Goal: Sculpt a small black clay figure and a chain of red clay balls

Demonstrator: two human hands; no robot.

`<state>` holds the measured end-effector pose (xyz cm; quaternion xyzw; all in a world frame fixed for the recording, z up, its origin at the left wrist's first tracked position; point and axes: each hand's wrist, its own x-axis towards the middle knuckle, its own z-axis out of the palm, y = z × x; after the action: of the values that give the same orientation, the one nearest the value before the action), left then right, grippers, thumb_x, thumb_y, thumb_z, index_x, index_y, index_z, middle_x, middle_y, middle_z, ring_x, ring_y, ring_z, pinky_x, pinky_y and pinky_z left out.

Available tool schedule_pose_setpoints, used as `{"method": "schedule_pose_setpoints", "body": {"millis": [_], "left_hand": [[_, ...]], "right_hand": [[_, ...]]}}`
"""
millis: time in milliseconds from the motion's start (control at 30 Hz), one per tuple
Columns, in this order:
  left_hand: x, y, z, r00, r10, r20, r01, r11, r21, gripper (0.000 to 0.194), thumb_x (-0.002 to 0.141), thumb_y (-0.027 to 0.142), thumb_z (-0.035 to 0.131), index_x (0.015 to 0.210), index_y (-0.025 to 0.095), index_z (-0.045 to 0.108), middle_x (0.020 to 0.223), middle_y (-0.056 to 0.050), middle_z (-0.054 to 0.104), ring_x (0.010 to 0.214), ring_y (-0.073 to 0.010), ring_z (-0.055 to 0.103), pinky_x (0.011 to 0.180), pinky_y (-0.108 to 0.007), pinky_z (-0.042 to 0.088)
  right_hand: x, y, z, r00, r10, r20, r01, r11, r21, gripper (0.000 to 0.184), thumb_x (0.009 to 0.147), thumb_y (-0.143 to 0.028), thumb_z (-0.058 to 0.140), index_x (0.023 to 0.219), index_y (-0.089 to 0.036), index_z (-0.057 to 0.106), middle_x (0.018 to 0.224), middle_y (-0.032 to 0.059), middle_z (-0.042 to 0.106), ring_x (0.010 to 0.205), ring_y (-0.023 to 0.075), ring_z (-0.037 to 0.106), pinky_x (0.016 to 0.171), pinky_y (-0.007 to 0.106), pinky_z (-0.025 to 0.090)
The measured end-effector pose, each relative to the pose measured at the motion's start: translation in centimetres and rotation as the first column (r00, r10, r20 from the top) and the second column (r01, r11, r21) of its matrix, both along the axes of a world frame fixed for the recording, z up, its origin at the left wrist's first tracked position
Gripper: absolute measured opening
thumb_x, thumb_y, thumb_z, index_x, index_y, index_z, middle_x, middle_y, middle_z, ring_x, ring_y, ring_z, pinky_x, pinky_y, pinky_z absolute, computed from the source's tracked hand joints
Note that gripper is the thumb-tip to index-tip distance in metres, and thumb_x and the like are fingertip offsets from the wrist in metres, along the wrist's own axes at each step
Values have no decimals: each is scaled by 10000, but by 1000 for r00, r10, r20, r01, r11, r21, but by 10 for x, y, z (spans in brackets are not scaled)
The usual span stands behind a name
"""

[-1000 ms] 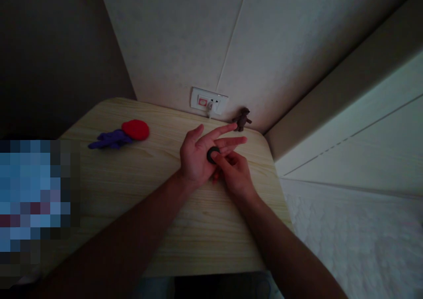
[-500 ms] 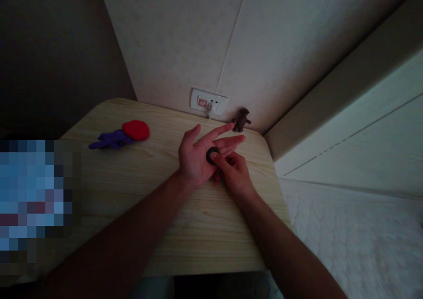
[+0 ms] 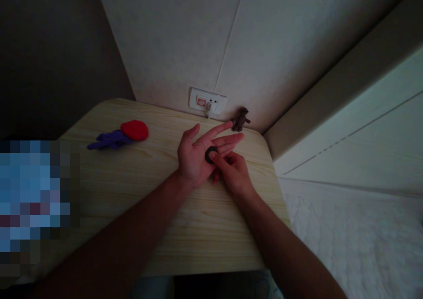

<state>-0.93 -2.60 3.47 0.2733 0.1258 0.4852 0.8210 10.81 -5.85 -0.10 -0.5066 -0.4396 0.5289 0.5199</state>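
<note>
Your left hand (image 3: 194,158) is palm up, fingers spread, the small round black clay-like disc (image 3: 208,156) on its palm. Your right hand (image 3: 238,175) has its thumb on it; whether its curled fingers grip, I can't tell. Already round, pressing seemingly unfinished.

Two bare hands were in view, one left hand (image 3: 194,158) and one right hand (image 3: 237,174), along with two forearms (image 3: 148,211) and just one black disc (image 3: 207,155). One counter (image 3: 158,246) carried three further things, each the only one of its kind: one flat red round (image 3: 135,130), one purple clump (image 3: 110,139) and one small brown figure (image 3: 241,119). The wall fittings came to two, one outlet plate (image 3: 194,98) and one plug (image 3: 208,107).
</note>
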Motion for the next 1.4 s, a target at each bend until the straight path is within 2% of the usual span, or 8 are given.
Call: {"method": "schedule_pose_setpoints", "body": {"millis": [200, 400, 600, 833, 933, 1033, 1267, 1400], "left_hand": [[2, 0, -3, 994, 97, -46, -93, 993, 79, 700, 832, 635, 539, 1329, 160, 668, 1235, -186, 776, 1303, -400, 648, 1084, -515, 449], [6, -1, -10, 978, 183, -99, -155, 959, 237, 620, 826, 601, 582, 1264, 177, 694, 1207, -160, 785, 1348, -388, 620, 1129, -475, 399], [4, 0, -8, 989, 112, -92, -93, 978, 184, 615, 870, 586, 530, 1275, 155, 699, 1148, -165, 802, 1254, -358, 678, 1078, -468, 451], [4, 3, -7, 988, 82, -131, -70, 993, 93, 701, 845, 656, 523, 1221, 98, 721, 1080, -199, 810, 1065, -372, 742, 952, -475, 523], [5, 3, -5, 987, 56, -152, -42, 995, 89, 699, 854, 656, 502, 1201, 91, 725, 1093, -213, 805, 1041, -375, 744, 872, -456, 552], [4, 2, -3, 985, 17, -173, -5, 997, 72, 689, 873, 631, 485, 1209, 79, 724, 1142, -238, 790, 1051, -392, 738, 791, -445, 564], [6, 1, -5, 994, 25, -107, -20, 998, 53, 732, 828, 673, 533, 1188, 70, 743, 1105, -250, 796, 1084, -397, 730, 915, -475, 529], [6, 1, -6, 993, 34, -109, -27, 998, 64, 718, 824, 670, 533, 1160, 75, 753, 1087, -246, 798, 1071, -398, 728, 915, -481, 518]], "right_hand": [[-2, -6, 7, 993, 3, 120, 4, 998, -62, 536, 813, -662, 784, 604, -189, 642, 505, -3, 621, 375, 108, 540, 368, 233, 401], [-4, -8, 10, 995, -22, 100, 17, 998, 58, 487, 811, -629, 792, 657, -200, 623, 564, -20, 641, 396, 98, 546, 391, 231, 406], [1, -3, 12, 993, -100, 60, 91, 986, 138, 353, 777, -488, 848, 772, -217, 622, 623, -56, 631, 421, 89, 521, 410, 234, 429], [5, -2, 15, 998, -14, 60, 9, 996, 93, 303, 763, -435, 826, 743, -210, 624, 583, -49, 618, 444, 93, 510, 439, 233, 404], [6, -1, 14, 997, 13, 73, -17, 998, 54, 305, 747, -410, 835, 710, -206, 611, 563, -45, 620, 431, 91, 505, 432, 229, 384], [7, 0, 12, 998, 3, 55, -6, 999, 47, 337, 750, -457, 846, 719, -200, 629, 580, -39, 635, 421, 92, 514, 416, 230, 395], [5, 0, 9, 995, -56, 81, 53, 998, 40, 437, 730, -568, 877, 720, -191, 656, 576, -31, 638, 412, 91, 518, 386, 226, 391], [3, -1, 9, 996, -55, 69, 54, 998, 13, 454, 722, -574, 883, 685, -198, 632, 556, -35, 624, 394, 92, 517, 373, 227, 404]]}}
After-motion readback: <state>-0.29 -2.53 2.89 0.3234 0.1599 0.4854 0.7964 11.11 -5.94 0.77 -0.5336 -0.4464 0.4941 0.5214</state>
